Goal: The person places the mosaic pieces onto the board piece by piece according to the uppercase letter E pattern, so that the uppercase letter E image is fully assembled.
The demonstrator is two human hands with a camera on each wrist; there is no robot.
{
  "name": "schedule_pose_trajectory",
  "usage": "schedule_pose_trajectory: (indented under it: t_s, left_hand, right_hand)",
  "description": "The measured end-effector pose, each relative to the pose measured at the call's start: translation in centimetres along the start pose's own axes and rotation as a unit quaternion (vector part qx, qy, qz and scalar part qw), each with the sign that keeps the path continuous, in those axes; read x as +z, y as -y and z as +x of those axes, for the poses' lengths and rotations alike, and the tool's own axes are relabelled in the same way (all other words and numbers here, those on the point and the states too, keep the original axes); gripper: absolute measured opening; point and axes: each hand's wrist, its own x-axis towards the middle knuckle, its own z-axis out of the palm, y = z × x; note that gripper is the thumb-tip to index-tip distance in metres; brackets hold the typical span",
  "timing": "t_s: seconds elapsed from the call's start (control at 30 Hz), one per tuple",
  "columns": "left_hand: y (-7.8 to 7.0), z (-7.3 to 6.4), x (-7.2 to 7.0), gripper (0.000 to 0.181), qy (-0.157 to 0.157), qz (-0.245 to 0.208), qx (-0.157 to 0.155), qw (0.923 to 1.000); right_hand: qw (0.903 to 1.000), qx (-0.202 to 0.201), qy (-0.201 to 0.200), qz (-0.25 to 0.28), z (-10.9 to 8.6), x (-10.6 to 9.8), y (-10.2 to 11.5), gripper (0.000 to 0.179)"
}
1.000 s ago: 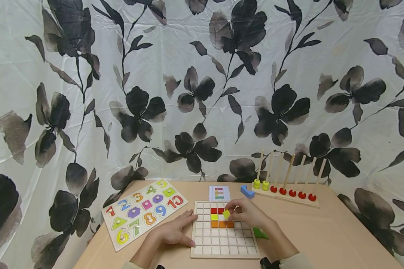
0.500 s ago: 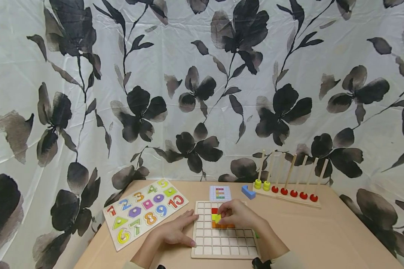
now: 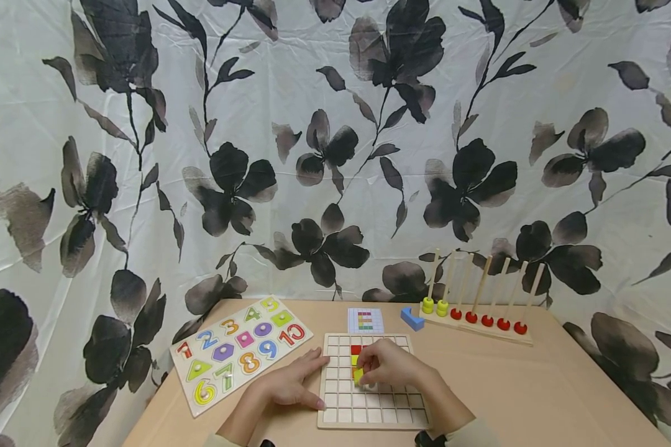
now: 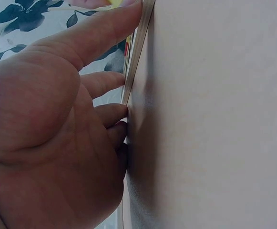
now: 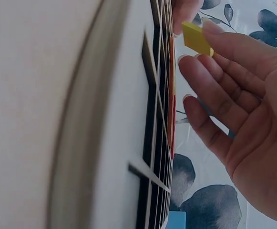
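My right hand pinches a yellow square tile between thumb and fingers, low over the wooden grid board. In the head view, the tile overlaps the orange row, which the hand partly covers. A red tile and another yellow tile lie in the board's squares, just beyond the held one. My left hand rests at the board's left edge, fingers spread, with thumb and fingertips touching the rim.
Behind the board lies a pattern card, with a blue block to its right. A peg rack with yellow and red beads stands at the back right. A number puzzle board lies at left.
My right hand has moved left and nearer to me with the yellow tile, from beside the other yellow tile to over the orange row. The left hand stays put.
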Motion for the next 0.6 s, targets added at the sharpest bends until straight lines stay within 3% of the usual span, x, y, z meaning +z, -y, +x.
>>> schedule_pose_trajectory:
  t_s: [0.3, 0.6]
  left_hand:
    - [-0.15, 0.01, -0.09, 0.093, 0.000, 0.004, 0.003, 1.0000]
    - [-0.09, 0.09, 0.01, 0.093, 0.003, -0.006, -0.002, 1.0000]
  right_hand:
    - [0.9994, 0.001, 0.016, -0.029, 0.13, 0.36, -0.09, 0.018]
    - [0.9995, 0.001, 0.021, -0.022, 0.10, 0.71, 0.04, 0.017]
